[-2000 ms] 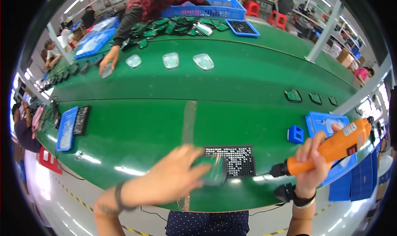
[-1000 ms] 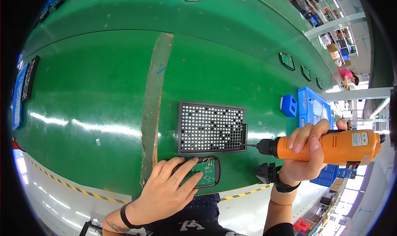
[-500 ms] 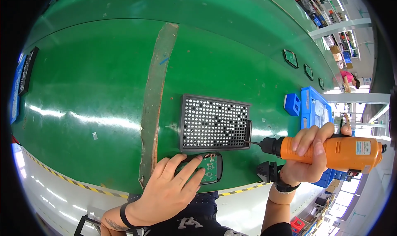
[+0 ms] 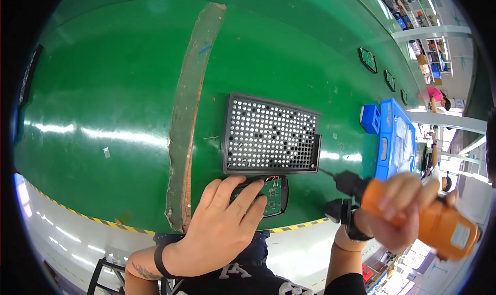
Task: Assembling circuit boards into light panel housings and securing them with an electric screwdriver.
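A black handheld device casing (image 4: pixel 284 204) with a green circuit board (image 4: pixel 273 198) and thin copper-coloured wires lies at the table's near edge. My left hand (image 4: pixel 222 217) bends over its left part, fingers curled on the casing and covering much of it. My right hand (image 4: pixel 400 207) grips an orange electric screwdriver (image 4: pixel 439 228), smeared by motion and tilted. The bit (image 4: pixel 326 172) points left at the lower right corner of a black screw tray (image 4: pixel 225 140). Silver screw heads (image 4: pixel 258 132) fill many of the tray's holes; several holes at the lower right are dark.
A blue box (image 4: pixel 370 119) and a blue bin (image 4: pixel 385 140) with clear plastic bags stand to the right. Several circuit-board casings (image 4: pixel 368 60) lie farther off. A worn strip (image 4: pixel 188 114) crosses the green table (image 4: pixel 119 88). Other people (image 4: pixel 438 96) are at the far right.
The screwdriver has tilted, its rear end dropping while its bit stays near the tray's corner. The view has shifted, so tray and strip sit higher. My left hand stays on the casing.
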A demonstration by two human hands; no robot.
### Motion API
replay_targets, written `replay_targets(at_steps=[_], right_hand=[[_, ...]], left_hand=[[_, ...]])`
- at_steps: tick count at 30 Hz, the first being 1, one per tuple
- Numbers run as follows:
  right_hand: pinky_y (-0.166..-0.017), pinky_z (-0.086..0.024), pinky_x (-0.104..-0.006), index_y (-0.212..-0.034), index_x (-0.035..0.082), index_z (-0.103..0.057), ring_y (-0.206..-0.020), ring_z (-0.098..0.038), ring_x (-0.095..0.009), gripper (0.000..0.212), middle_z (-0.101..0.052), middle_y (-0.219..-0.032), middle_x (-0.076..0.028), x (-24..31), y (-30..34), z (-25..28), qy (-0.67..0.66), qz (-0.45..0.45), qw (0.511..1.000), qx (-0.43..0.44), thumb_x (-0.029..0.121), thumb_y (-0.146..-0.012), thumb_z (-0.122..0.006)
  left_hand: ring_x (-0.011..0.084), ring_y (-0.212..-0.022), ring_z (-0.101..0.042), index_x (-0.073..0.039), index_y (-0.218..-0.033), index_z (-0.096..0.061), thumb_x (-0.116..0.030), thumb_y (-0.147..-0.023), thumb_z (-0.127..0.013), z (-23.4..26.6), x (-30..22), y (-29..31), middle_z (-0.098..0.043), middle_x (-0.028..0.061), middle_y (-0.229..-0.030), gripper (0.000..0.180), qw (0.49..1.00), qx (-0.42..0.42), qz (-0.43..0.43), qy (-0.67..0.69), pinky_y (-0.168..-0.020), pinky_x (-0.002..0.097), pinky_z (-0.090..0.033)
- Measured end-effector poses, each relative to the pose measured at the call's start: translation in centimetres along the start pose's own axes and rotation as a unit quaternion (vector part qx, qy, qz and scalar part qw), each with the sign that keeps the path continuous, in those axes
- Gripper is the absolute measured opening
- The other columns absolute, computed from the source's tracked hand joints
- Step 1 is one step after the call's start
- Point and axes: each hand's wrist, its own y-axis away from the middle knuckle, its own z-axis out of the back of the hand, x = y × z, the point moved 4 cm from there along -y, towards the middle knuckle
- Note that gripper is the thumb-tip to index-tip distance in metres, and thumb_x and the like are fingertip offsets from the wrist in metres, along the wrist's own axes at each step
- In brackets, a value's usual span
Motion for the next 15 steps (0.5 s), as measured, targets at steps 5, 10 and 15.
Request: replay_targets(at_steps=[5,10,15], right_hand=[[-0.043,-0.041,-0.0208,-0.108,0.001,-0.035,-0.045,-0.045,-0.009,0.035,-0.043,-0.072,-0.003,2.9,1.9,-2.0,-0.041,0.025,0.998,0.052,0.001,-0.075,-0.049],[-0.038,-0.05,-0.0269,-0.121,0.008,-0.033,-0.042,-0.053,-0.014,0.055,-0.052,-0.067,-0.005,2.6,4.0,-3.6,-0.089,0.003,0.994,0.067,0.002,-0.076,-0.064],[-0.038,-0.05,-0.027,-0.122,0.008,-0.032,-0.042,-0.053,-0.014,0.056,-0.051,-0.068,-0.004,2.4,4.1,-3.6,-0.08,-0.002,0.994,0.073,0.001,-0.076,-0.064]], left_hand=[[0.03,-0.101,-0.046,-0.003,-0.096,-0.058,-0.007,-0.061,-0.07,-0.1,0.0,-0.3,-0.052,0.0089,-0.111,0.037,0.999,-0.004,0.005,0.036,-0.082,0.0433,-0.039],[0.0301,-0.101,-0.047,-0.003,-0.095,-0.057,-0.006,-0.06,-0.071,-0.3,0.4,0.0,-0.052,0.0089,-0.111,0.038,0.999,-0.02,0.006,0.04,-0.081,0.0433,-0.04],[0.0301,-0.1,-0.048,-0.004,-0.095,-0.057,-0.006,-0.06,-0.072,-0.4,0.3,0.0,-0.053,0.0085,-0.112,0.038,0.999,-0.023,0.008,0.041,-0.081,0.0433,-0.04]])
